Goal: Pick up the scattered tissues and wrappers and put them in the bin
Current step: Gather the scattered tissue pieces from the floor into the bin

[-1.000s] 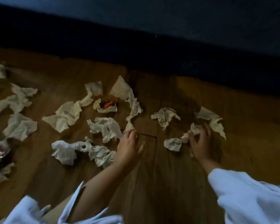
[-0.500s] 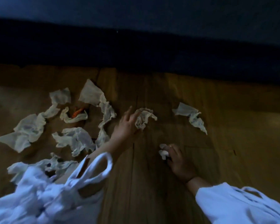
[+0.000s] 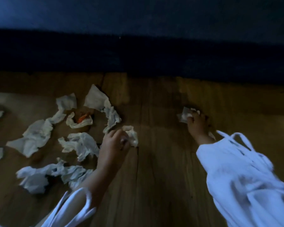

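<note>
Left hand was low over the wooden floor, fingers curled, gripping a crumpled tissue on its far-right side. Right hand was well apart from it, to the right and farther out, fingers curled round a small tissue that stuck out to the left; detail blurred. Both forearms wore white sleeves.

Loose tissues lay scattered on the floor left of the left hand:
- a long twisted strip just beyond it
- a wrinkled sheet just beside the wrist
- a bunched piece nearer

An orange wrapper sat inside a curled tissue. A dark blue surface bounded the floor on the far side.
</note>
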{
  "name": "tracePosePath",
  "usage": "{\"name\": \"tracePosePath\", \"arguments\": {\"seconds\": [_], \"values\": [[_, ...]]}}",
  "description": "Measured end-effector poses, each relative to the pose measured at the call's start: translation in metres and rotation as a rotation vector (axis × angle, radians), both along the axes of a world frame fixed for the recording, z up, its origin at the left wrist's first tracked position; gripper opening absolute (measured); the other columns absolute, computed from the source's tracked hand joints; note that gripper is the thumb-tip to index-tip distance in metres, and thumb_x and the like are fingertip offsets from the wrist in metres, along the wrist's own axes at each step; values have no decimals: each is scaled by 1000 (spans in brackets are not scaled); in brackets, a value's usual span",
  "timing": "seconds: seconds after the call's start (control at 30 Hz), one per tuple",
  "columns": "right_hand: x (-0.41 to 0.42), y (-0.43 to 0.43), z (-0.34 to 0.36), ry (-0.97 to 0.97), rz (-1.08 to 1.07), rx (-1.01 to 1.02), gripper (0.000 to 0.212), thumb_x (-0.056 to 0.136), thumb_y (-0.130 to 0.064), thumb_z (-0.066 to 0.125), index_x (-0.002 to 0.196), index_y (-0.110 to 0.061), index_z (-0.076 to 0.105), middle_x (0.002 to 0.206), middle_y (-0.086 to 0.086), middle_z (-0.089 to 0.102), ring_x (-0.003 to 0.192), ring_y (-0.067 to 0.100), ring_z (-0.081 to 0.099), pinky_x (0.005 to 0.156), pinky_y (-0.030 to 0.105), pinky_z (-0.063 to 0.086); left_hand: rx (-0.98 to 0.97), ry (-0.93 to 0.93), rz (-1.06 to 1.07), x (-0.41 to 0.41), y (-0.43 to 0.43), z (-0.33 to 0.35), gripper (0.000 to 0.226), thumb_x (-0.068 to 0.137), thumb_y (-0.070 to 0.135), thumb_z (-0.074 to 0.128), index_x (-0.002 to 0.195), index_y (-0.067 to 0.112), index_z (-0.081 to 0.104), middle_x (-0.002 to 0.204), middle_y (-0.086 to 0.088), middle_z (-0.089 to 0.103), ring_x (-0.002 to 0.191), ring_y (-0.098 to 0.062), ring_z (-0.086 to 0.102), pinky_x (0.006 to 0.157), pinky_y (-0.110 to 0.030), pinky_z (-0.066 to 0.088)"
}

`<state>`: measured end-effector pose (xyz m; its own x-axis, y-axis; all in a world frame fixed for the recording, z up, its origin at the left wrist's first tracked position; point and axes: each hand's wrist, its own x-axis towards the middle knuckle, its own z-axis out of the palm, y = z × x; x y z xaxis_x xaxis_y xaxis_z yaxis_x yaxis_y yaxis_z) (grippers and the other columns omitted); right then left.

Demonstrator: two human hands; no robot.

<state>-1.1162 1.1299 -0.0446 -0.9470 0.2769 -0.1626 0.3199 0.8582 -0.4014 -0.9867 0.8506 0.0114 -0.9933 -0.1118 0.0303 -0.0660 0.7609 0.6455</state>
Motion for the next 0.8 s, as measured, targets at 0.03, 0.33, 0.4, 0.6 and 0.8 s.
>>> {"name": "tracePosePath", "arguments": {"seconds": [0.03, 0.33, 0.4, 0.6, 0.8], "values": [[10, -10, -4, 10, 38, -2, 39, 96, -33, 40, 133, -20, 47, 145, 20, 33, 132, 41, 27, 111, 51, 19, 24, 21, 75, 8, -11, 2, 20, 89, 24, 51, 107, 21, 60, 115, 0, 53, 98, -15, 50, 78, -33, 48], [104, -122, -12, 220, 615, -75, 36, 83, -27, 38, 93, -11, 68, 99, 18, 66, 87, 41, 64, 74, 42, 53, -260, -326, 408, 76, -95, -32, 93, 65, 81, 19, 137, 24, 36, 154, -8, 8, 143, -29, -7, 115, -48, -2], [96, -137, -2, 188, 612, -254, 40, 85, -26, 33, 97, -7, 67, 100, 18, 64, 91, 38, 63, 82, 31, 47, -362, -412, 343, 82, -99, -41, 92, 71, 81, 36, 144, 26, 22, 153, -4, -25, 134, -34, -36, 111, -51, -13], [87, -213, 31, 88, 885, -320, 67, 81, -58, 34, 130, -15, 49, 127, 14, 49, 117, 30, 44, 96, 28, 32, -320, -371, 239, 102, -111, -55, 60, 70, 53, 44, 118, 18, 49, 139, -12, 45, 131, -32, 33, 100, -46, 24], [98, -213, 0, 151, 977, 99, 54, 95, -53, 28, 130, -19, 49, 128, 11, 52, 114, 33, 51, 93, 40, 42, -212, -137, 433, 117, -137, -57, 57, 66, 41, 49, 120, 26, 39, 139, -15, 41, 129, -38, 34, 100, -63, 28]]}}
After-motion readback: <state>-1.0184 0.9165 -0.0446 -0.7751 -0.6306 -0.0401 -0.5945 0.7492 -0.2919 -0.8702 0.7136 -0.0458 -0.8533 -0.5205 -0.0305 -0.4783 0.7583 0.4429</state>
